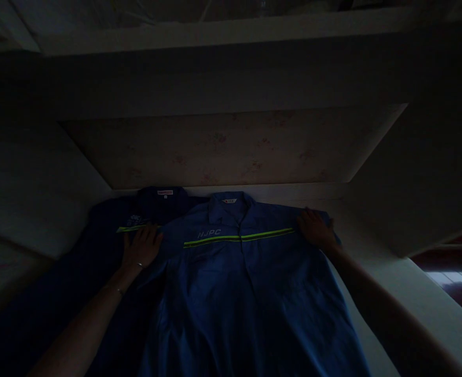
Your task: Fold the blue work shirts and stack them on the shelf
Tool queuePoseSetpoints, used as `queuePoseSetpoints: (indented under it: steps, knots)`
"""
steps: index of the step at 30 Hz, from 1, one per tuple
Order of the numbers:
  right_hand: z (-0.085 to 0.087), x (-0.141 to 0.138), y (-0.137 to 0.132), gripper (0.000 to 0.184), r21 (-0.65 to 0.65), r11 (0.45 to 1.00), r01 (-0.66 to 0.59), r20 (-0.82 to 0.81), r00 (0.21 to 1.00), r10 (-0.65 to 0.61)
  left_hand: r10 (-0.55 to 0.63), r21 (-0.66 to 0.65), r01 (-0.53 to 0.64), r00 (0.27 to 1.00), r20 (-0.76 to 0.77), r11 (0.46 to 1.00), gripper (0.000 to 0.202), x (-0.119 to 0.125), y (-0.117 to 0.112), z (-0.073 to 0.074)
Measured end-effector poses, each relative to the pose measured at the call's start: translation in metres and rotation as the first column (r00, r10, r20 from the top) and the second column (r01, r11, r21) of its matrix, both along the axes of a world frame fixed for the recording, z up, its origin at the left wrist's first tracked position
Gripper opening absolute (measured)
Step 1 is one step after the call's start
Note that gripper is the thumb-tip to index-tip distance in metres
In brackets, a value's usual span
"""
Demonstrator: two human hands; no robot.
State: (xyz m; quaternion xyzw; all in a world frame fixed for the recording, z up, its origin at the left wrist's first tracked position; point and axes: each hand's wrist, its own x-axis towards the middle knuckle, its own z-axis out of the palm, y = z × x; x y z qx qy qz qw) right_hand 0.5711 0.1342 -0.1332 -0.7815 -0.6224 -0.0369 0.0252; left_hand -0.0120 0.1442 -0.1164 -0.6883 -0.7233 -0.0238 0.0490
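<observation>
A blue work shirt (242, 283) with a yellow-green reflective stripe and pale chest lettering lies flat, collar away from me, on a pale shelf surface (376, 267). My left hand (141, 246) rests flat on its left shoulder, fingers stretched out. At the shirt's right shoulder my right hand (315, 228) lies on the cloth, fingers down on the fabric. A darker navy shirt (97, 246) with a white collar label lies to the left, partly under the blue one.
The scene is dim. A pale back wall (231, 146) and side walls close in the recess; an overhead board (231, 31) spans the top. A dark reddish floor (454, 277) shows at the right.
</observation>
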Motion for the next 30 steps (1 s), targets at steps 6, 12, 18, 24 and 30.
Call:
queuePoseSetpoints:
  steps: [6, 12, 18, 24, 30]
  knots:
    - [-0.009, -0.054, -0.064, 0.059, 0.084, 0.991, -0.109, 0.082, 0.991, 0.102, -0.175, 0.109, 0.17, 0.984, 0.043, 0.979, 0.063, 0.016, -0.077, -0.005]
    - [-0.034, -0.076, -0.098, 0.06, -0.121, 0.975, -0.186, -0.018, 0.982, 0.186, -0.299, -0.184, 0.318, 0.946, 0.124, 0.93, 0.059, 0.031, -0.128, -0.021]
    - [-0.032, -0.065, -0.099, 0.061, -0.138, 0.96, -0.242, -0.085, 0.969, 0.232, -0.266, -0.271, 0.315, 0.942, 0.202, 0.909, 0.071, 0.02, -0.126, -0.004]
    - [-0.032, -0.044, -0.113, 0.06, 0.025, 0.986, -0.167, -0.126, 0.978, 0.169, -0.133, -0.263, 0.206, 0.953, 0.271, 0.943, 0.07, -0.002, -0.127, -0.007]
    - [-0.041, -0.026, -0.123, 0.058, -0.121, 0.984, -0.131, -0.074, 0.99, 0.123, -0.196, -0.361, 0.262, 0.958, 0.21, 0.895, 0.05, -0.005, -0.127, -0.003]
